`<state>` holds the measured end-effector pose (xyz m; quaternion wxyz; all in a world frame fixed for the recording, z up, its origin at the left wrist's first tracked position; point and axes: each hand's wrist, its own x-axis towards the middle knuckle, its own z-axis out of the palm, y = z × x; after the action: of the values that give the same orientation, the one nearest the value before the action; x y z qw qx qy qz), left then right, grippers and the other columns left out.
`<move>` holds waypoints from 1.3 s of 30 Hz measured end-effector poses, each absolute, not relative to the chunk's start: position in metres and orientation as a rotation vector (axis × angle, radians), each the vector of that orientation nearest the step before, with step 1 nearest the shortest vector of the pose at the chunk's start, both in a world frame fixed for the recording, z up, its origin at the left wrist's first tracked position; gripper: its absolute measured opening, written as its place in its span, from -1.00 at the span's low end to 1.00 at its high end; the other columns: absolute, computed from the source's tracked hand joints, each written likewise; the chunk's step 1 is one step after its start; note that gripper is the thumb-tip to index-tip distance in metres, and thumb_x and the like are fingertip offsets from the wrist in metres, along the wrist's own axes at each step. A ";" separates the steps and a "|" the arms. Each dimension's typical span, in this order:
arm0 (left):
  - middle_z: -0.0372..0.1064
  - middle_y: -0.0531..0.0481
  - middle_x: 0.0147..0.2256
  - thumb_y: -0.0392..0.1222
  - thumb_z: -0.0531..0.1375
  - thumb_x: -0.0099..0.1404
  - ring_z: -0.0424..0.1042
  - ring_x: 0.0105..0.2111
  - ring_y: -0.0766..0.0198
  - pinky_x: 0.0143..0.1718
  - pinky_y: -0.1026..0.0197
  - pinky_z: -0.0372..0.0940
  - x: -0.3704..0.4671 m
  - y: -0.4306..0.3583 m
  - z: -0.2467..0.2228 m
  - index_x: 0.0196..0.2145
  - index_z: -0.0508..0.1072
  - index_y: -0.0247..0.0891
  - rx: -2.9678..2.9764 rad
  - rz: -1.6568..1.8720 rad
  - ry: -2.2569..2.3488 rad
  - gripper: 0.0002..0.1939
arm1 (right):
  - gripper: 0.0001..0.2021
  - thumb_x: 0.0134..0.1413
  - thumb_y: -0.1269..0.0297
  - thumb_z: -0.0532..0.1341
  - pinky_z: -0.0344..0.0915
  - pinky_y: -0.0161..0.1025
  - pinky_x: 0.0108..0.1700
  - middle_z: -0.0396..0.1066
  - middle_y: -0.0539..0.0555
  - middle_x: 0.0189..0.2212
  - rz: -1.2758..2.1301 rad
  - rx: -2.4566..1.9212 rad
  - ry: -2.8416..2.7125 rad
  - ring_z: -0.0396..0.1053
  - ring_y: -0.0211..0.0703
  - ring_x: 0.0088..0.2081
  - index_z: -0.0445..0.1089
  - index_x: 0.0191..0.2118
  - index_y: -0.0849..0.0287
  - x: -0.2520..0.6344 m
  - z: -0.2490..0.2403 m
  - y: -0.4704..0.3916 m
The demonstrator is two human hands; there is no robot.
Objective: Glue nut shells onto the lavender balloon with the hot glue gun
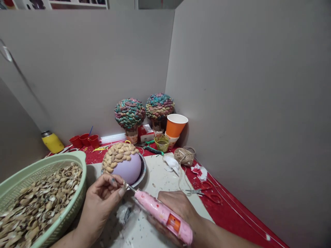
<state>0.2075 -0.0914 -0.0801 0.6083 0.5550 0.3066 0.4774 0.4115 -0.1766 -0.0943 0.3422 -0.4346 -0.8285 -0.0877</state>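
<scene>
My right hand [178,206] is wrapped around a pink hot glue gun [152,203], its metal nozzle pointing to the upper left. Close to that tip, the thumb and fingers of my left hand [103,196] pinch a small nut shell [126,185], mostly hidden by the fingertips. Just beyond the left hand, a lilac ball [129,169] rests in a metal bowl [143,172]. Tan nut shells [120,153] cover the ball's top and left side; its lower right surface is bare.
A green basket [83,168] of loose shells stands left. Two ball-topped shell trees [130,113] are behind, beside an orange paper cup [176,125]. Twine [184,156] and red-handled scissors [207,194] lie right. Red cups [84,139] and a yellow jar [52,142] stand back left. Grey panels enclose the table.
</scene>
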 end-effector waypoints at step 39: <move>0.42 0.09 -0.36 -0.32 0.35 0.11 0.40 -0.33 0.38 -0.24 0.39 0.33 0.208 -0.089 -0.084 -0.44 0.35 -0.22 1.329 1.117 0.706 -0.80 | -0.70 0.28 0.27 -0.01 -0.12 -0.30 -0.56 0.03 -0.12 -0.63 -0.066 -1.114 -2.138 -0.05 -0.33 -0.63 0.09 -0.51 0.13 0.413 -0.099 -0.177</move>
<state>0.2077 -0.0893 -0.0845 0.5922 0.5713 0.3036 0.4803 0.4132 -0.1771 -0.0991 0.3569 -0.4315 -0.8282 -0.0254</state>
